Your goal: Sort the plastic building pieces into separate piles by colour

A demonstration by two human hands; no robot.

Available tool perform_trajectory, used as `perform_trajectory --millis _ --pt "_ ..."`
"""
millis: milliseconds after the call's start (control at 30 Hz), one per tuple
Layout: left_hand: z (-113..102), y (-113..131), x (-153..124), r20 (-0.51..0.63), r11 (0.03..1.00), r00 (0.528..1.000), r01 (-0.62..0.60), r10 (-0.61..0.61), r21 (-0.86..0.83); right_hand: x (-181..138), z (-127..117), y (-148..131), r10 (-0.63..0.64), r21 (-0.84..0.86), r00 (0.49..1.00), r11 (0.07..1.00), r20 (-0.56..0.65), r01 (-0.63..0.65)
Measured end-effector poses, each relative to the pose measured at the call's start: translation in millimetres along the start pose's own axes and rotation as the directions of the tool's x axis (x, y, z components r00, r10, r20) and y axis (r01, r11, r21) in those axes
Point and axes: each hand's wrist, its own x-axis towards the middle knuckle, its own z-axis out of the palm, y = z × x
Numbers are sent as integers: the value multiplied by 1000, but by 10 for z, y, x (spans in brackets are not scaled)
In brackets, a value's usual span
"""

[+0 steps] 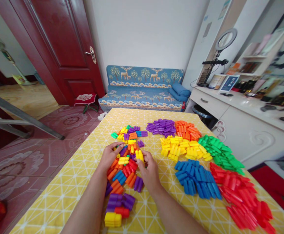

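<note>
A long chain of joined plastic blocks in mixed colours (122,169) lies on the yellow tablecloth (66,191). My left hand (110,156) rests on its left side, fingers curled over the blocks near the middle. My right hand (149,172) pinches a yellow block (139,155) at the chain's right side. To the right lie sorted heaps: purple blocks (161,126), orange blocks (187,130), yellow blocks (183,148), green blocks (219,153), blue blocks (197,182) and red blocks (241,195).
A blue patterned sofa bed (142,87) stands beyond the table against the wall. A dark red door (59,48) is at the left. A white cabinet (244,126) with a ring light (226,39) runs along the right. A small stool (85,99) sits by the door.
</note>
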Motion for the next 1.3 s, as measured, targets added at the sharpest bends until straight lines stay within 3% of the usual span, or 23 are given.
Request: perform_trajectory --millis 167,367,733,1033,1300 --pt "1 29 -8 3 1000 1000 5 -5 -4 11 -13 21 -41 17 999 999 7 41" --pt "1 0 -1 4 1000 1000 9 -9 -1 23 -3 61 33 126 999 992 -1 -32" --pt "6 43 -7 3 1000 1000 -4 4 1 43 25 27 65 196 996 979 -63 -52" --pt "1 12 0 1 1000 1000 -1 1 -5 37 15 2 86 218 995 973 -43 -74" --pt "5 56 -15 -5 1000 1000 8 -8 -6 -19 -30 -98 30 207 999 978 18 -33"
